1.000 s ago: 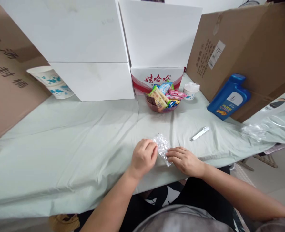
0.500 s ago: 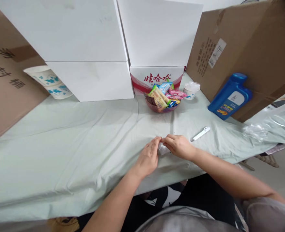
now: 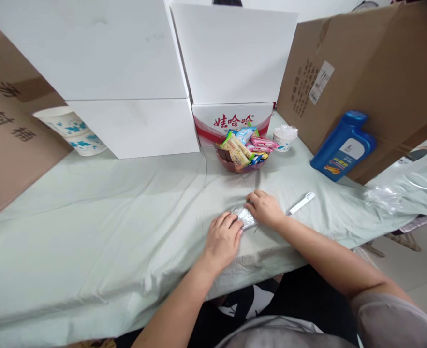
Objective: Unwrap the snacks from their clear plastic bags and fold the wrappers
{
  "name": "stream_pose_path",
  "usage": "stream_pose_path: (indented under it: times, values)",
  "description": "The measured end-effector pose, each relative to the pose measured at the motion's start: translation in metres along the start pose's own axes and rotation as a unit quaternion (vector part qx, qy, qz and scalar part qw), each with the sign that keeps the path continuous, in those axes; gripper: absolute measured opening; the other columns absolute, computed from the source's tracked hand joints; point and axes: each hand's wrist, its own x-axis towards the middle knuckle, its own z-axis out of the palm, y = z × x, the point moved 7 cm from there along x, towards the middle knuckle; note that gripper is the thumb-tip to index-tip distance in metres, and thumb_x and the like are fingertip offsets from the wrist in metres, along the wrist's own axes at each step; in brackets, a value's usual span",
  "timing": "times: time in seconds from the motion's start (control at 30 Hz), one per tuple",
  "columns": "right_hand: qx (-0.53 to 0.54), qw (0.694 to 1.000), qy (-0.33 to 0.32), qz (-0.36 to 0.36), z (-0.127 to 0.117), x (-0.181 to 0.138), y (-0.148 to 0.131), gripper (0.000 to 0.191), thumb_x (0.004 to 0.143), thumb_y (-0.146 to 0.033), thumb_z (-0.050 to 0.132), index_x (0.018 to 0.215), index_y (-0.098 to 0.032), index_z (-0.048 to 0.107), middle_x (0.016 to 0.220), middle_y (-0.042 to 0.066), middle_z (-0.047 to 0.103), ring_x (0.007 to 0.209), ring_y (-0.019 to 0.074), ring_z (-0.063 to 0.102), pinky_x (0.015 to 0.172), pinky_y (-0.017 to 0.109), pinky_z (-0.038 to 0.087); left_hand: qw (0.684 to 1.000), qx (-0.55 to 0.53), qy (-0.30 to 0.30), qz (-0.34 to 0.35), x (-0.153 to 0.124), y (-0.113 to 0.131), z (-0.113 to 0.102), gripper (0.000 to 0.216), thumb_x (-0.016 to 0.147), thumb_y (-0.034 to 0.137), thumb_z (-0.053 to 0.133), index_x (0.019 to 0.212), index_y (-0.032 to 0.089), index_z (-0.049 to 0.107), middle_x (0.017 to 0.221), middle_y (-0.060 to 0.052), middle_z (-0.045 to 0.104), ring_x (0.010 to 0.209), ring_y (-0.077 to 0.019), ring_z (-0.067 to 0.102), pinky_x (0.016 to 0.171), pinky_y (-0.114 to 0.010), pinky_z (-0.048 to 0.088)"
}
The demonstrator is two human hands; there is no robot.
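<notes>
A small crumpled clear plastic wrapper [image 3: 244, 217] lies on the pale green tablecloth [image 3: 126, 212] near the table's front edge. My left hand [image 3: 223, 239] rests just below and left of it, fingers curled, fingertips touching its near end. My right hand [image 3: 265, 208] sits on its far right side, fingers bent and pressing it onto the cloth. Most of the wrapper is hidden between the two hands.
A bowl of wrapped snacks [image 3: 242, 151] stands behind the hands, a small paper cup [image 3: 285, 137] to its right. A white plastic strip [image 3: 300, 203] lies right of my right hand. A blue jug [image 3: 343, 146] leans on a cardboard box [image 3: 365, 72]. White boxes [image 3: 126, 72] and paper bowls [image 3: 70, 129] line the back.
The wrapper, spread open between my hands a second ago, is now folded small and pressed down. Both hands moved forward on the table.
</notes>
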Motion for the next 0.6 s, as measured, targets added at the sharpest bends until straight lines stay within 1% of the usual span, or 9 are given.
stream_pose_path:
  times: [0.07, 0.1, 0.17, 0.23, 0.33, 0.4, 0.47, 0.53, 0.6]
  values:
    - [0.003, 0.999, 0.035, 0.012, -0.011, 0.0, 0.01, 0.013, 0.091, -0.022, 0.057, 0.098, -0.015, 0.065, 0.097, 0.014, 0.066, 0.094, 0.0254, 0.06, 0.083, 0.038, 0.049, 1.0, -0.005, -0.001, 0.002, 0.0, 0.0, 0.0, 0.02, 0.087, 0.013, 0.052, 0.103, 0.019, 0.064, 0.115, -0.009, 0.064, 0.116, -0.0301, 0.054, 0.096, -0.05, 0.048]
    - [0.019, 0.998, 0.051, -0.01, -0.016, -0.003, 0.009, 0.014, 0.09, -0.021, 0.058, 0.1, -0.015, 0.065, 0.101, 0.015, 0.066, 0.098, 0.0262, 0.06, 0.088, 0.04, 0.048, 1.0, -0.006, 0.001, 0.003, 0.0, 0.0, 0.0, 0.02, 0.086, 0.013, 0.053, 0.102, 0.02, 0.064, 0.115, -0.008, 0.064, 0.115, -0.03, 0.054, 0.095, -0.049, 0.048]
    - [0.077, 0.989, 0.061, -0.111, -0.023, -0.014, -0.005, 0.02, 0.089, -0.026, 0.061, 0.106, -0.017, 0.064, 0.112, 0.013, 0.066, 0.109, 0.0265, 0.057, 0.096, 0.043, 0.046, 1.0, -0.012, 0.012, 0.003, -0.001, -0.001, -0.001, 0.021, 0.085, 0.013, 0.054, 0.103, 0.02, 0.061, 0.115, -0.009, 0.064, 0.115, -0.0299, 0.055, 0.094, -0.049, 0.049]
    - [0.122, 0.966, 0.024, -0.225, -0.02, -0.032, -0.025, 0.025, 0.089, -0.029, 0.062, 0.112, -0.019, 0.064, 0.122, 0.011, 0.065, 0.12, 0.0258, 0.053, 0.101, 0.044, 0.044, 0.998, -0.027, 0.049, -0.006, -0.004, -0.004, -0.003, 0.026, 0.085, 0.014, 0.053, 0.11, 0.019, 0.057, 0.116, -0.011, 0.063, 0.114, -0.0289, 0.056, 0.094, -0.048, 0.049]
    - [0.126, 0.949, -0.032, -0.288, -0.009, -0.048, -0.036, 0.024, 0.09, -0.014, 0.053, 0.111, -0.018, 0.065, 0.121, 0.009, 0.067, 0.12, 0.0213, 0.056, 0.102, 0.04, 0.046, 0.991, -0.038, 0.12, -0.041, -0.009, -0.013, -0.007, 0.03, 0.088, 0.016, 0.049, 0.118, 0.016, 0.049, 0.119, -0.014, 0.059, 0.114, -0.0275, 0.057, 0.094, -0.046, 0.051]
    - [0.131, 0.946, -0.027, -0.296, -0.012, -0.046, -0.027, 0.028, 0.09, -0.007, 0.047, 0.108, -0.018, 0.065, 0.115, 0.01, 0.069, 0.112, 0.0186, 0.061, 0.096, 0.036, 0.05, 0.989, -0.027, 0.135, -0.055, -0.011, -0.017, -0.006, 0.029, 0.09, 0.018, 0.047, 0.118, 0.016, 0.049, 0.121, -0.015, 0.057, 0.114, -0.0279, 0.057, 0.092, -0.046, 0.052]
    - [0.138, 0.948, 0.026, -0.286, -0.031, -0.031, -0.006, 0.029, 0.091, -0.008, 0.044, 0.108, -0.019, 0.064, 0.11, 0.01, 0.071, 0.106, 0.0179, 0.063, 0.09, 0.034, 0.053, 0.99, -0.005, 0.128, -0.057, -0.012, -0.017, -0.003, 0.029, 0.09, 0.021, 0.048, 0.118, 0.016, 0.05, 0.122, -0.016, 0.057, 0.113, -0.0294, 0.058, 0.09, -0.047, 0.053]
    - [0.124, 0.955, 0.133, -0.236, -0.064, -0.004, 0.03, 0.03, 0.093, -0.011, 0.04, 0.109, -0.021, 0.064, 0.111, 0.011, 0.07, 0.108, 0.0193, 0.063, 0.091, 0.036, 0.052, 0.992, 0.017, 0.114, -0.055, -0.012, -0.016, -0.001, 0.028, 0.089, 0.023, 0.049, 0.116, 0.016, 0.053, 0.123, -0.016, 0.056, 0.111, -0.031, 0.058, 0.088, -0.048, 0.053]
    - [0.07, 0.957, 0.248, -0.13, -0.102, 0.029, 0.075, 0.032, 0.095, -0.015, 0.037, 0.109, -0.022, 0.064, 0.112, 0.011, 0.069, 0.11, 0.0215, 0.061, 0.096, 0.04, 0.049, 0.993, 0.029, 0.097, -0.053, -0.011, -0.014, 0.002, 0.025, 0.089, 0.022, 0.05, 0.112, 0.017, 0.056, 0.123, -0.015, 0.057, 0.113, -0.0318, 0.057, 0.089, -0.049, 0.053]
